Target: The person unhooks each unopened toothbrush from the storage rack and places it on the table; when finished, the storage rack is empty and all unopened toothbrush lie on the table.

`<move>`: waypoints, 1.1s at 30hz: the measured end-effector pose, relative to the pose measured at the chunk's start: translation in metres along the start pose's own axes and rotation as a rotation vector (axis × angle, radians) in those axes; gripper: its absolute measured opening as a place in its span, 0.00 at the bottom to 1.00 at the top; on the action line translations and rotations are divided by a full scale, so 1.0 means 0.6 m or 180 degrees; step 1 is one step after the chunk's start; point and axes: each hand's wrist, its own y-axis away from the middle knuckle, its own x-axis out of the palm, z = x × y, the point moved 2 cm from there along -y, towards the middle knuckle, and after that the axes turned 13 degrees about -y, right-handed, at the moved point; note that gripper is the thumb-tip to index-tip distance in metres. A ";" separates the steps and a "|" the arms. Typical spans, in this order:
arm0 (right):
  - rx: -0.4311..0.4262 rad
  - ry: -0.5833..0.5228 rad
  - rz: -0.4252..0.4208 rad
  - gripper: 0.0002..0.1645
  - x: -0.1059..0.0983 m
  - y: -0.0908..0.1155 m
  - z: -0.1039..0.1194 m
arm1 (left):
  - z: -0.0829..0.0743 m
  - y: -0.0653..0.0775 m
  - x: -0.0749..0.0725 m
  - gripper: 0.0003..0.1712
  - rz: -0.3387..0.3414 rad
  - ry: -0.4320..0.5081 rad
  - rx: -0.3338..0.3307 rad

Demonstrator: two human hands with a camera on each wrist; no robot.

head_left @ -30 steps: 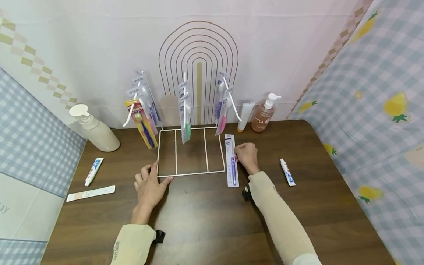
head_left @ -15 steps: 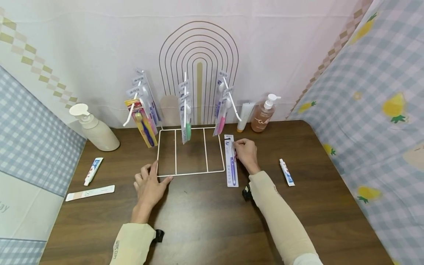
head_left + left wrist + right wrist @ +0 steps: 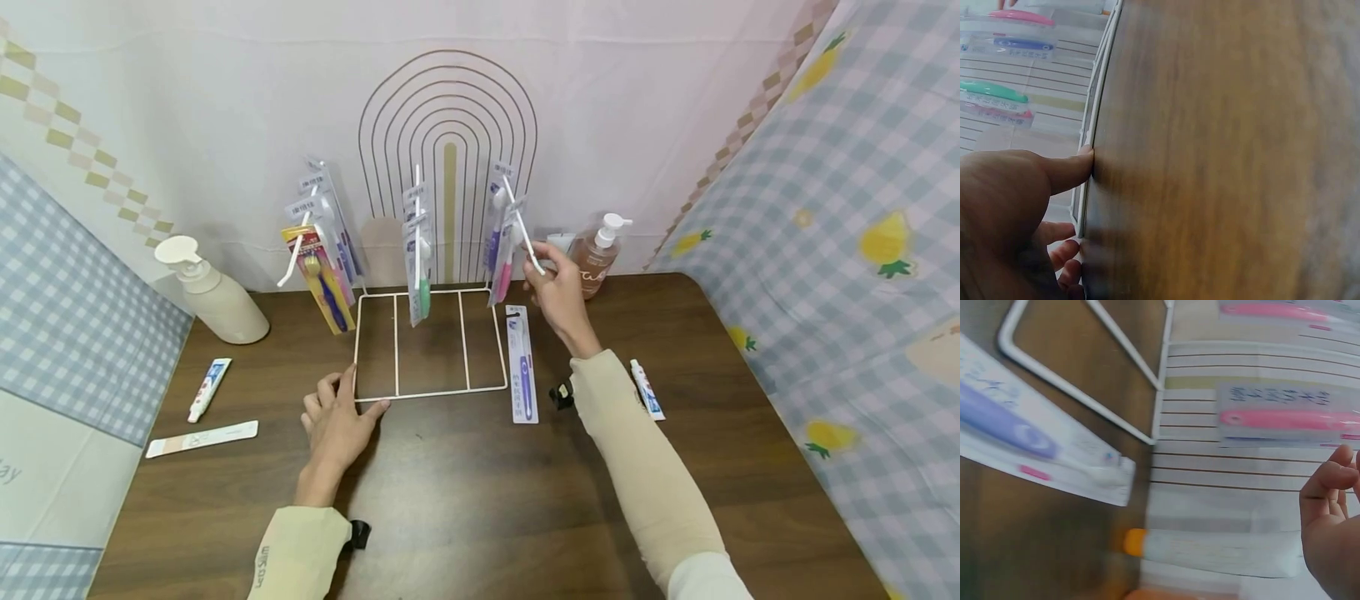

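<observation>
A white wire display rack (image 3: 431, 393) stands on the table with packaged toothbrushes on three hooks. My left hand (image 3: 337, 425) holds its front left corner, thumb at the front bar (image 3: 1089, 169) and fingers at the side. My right hand (image 3: 558, 292) is raised at the tip of the right hook (image 3: 525, 237), fingers bent; whether they pinch the hook is unclear. In the right wrist view, a pink toothbrush pack (image 3: 1279, 417) hangs near those fingers (image 3: 1329, 481). A packaged purple toothbrush (image 3: 523, 367) lies on the table beside the rack, apart from both hands.
Behind the right hand stand a pale tube (image 3: 1222, 550) with an orange cap and an amber pump bottle (image 3: 596, 258). A cream pump bottle (image 3: 217, 292), a toothpaste tube (image 3: 210, 389) and a flat sachet (image 3: 202, 438) are at left; another toothpaste tube (image 3: 647, 389) lies at right.
My right hand has left the purple toothbrush pack on the table and moved up and away from me to the right hook's tip. The left hand stays at the rack's corner.
</observation>
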 end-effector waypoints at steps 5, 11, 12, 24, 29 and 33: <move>-0.0064 -0.0016 0.0157 0.24 0.012 -0.012 0.024 | 0.004 -0.002 0.002 0.52 -0.0015 0.0026 0.0028; -0.0065 -0.0100 0.0236 0.19 0.026 -0.012 0.032 | 0.011 0.001 0.005 0.52 -0.0019 0.0007 0.0028; -0.0088 -0.0099 0.0228 0.18 0.027 -0.012 0.033 | 0.012 0.001 0.005 0.52 -0.0031 0.0011 0.0034; -0.0266 0.0072 0.0094 0.10 0.029 -0.014 0.036 | 0.006 -0.002 0.000 0.52 0.0030 0.0049 0.0007; -0.0369 0.0008 0.0030 0.10 0.029 -0.013 0.039 | 0.007 -0.001 0.000 0.53 0.0043 0.0022 0.0013; -0.0364 -0.0079 0.0007 0.10 0.029 -0.014 0.043 | 0.007 -0.001 0.000 0.53 0.0102 -0.0015 0.0001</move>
